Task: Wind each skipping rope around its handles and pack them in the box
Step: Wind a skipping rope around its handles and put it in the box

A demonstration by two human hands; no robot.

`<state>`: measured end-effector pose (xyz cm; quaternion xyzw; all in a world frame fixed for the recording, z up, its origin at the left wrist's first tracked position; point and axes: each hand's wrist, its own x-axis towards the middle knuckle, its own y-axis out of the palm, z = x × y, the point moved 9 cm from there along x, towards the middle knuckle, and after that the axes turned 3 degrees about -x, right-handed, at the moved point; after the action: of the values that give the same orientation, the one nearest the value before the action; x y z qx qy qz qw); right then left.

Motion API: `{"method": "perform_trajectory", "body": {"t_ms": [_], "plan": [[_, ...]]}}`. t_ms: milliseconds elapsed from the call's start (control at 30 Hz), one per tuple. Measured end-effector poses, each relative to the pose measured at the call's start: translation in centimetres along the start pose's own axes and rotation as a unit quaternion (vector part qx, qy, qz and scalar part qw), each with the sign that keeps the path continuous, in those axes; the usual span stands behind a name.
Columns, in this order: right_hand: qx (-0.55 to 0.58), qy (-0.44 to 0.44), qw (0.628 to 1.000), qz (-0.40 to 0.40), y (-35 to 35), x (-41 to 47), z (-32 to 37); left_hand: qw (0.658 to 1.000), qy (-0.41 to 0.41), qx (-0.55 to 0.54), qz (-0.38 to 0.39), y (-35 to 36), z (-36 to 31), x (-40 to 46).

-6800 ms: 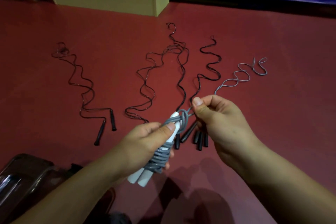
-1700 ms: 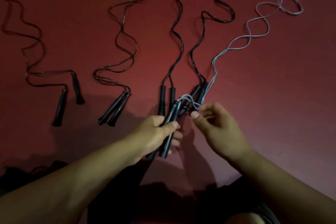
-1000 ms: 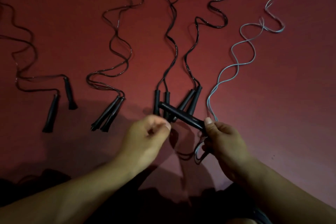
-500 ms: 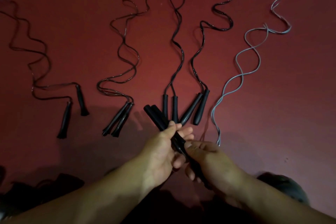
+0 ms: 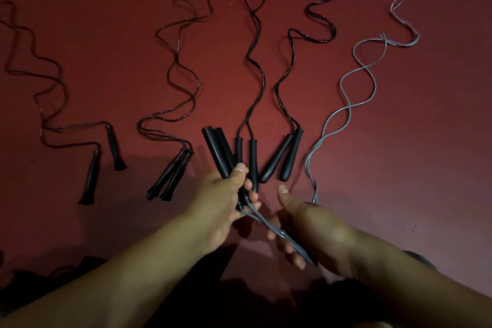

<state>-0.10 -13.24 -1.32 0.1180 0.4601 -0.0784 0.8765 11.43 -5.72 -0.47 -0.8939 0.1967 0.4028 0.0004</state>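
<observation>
A person's left hand (image 5: 223,202), just below the centre of the frame, is gripping a pair of black handles (image 5: 217,152) side by side, fingers and thumb curled round their lower ends while the upper ends are pointing up and to the left. The right hand (image 5: 300,224), just beside it at lower centre-right, is holding the grey rope (image 5: 354,80), which is running taut from the bottom of the handles into its curled fingers; the thumb is sticking up. Beyond the right hand the grey rope is snaking in doubled waves over the red floor (image 5: 439,128) towards the upper right of the frame.

Four other skipping ropes are lying on the floor, well apart from one another at their handles. At far left, a black rope (image 5: 50,82) is ending in two splayed handles (image 5: 103,162). At centre-left, another black rope (image 5: 183,66) is ending in a close pair of handles (image 5: 170,176). At centre, a third rope (image 5: 255,61) is leading down to two upright handles (image 5: 246,157), partly hidden behind the left hand. To the right of these, a fourth rope (image 5: 306,21) is ending in a slanted pair of handles (image 5: 283,158), just beside the grey rope.

No box is in view. Both forearms are reaching in from the bottom edge, throwing dark shadows on the floor.
</observation>
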Motion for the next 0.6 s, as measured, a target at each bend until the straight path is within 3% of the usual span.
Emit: {"method": "perform_trajectory", "body": {"t_ms": [100,300,333,400,467,600], "plan": [[-0.032,-0.024,0.999,0.002,-0.9,-0.3,1.0,0.990,0.100,0.100,-0.018,-1.1,-2.6,1.0],[-0.288,-0.106,0.952,-0.022,-2.6,-1.0,3.4,0.932,0.188,0.305,-0.048,-3.7,-3.1,2.3],[-0.364,-0.119,0.924,-0.025,-2.7,-1.0,3.5,0.910,0.205,0.356,-0.044,-3.9,-2.9,2.3],[-0.528,-0.156,0.833,-0.057,-2.9,-1.0,3.8,0.861,0.243,0.446,-0.036,-4.0,-2.5,2.0],[-0.615,-0.197,0.759,-0.083,-2.9,-1.3,4.3,0.835,0.258,0.486,-0.021,-4.2,-1.9,1.9],[-0.642,-0.251,0.718,-0.097,-4.0,-0.9,4.4,0.786,0.229,0.573,0.033,-4.6,-0.2,2.3]]}}
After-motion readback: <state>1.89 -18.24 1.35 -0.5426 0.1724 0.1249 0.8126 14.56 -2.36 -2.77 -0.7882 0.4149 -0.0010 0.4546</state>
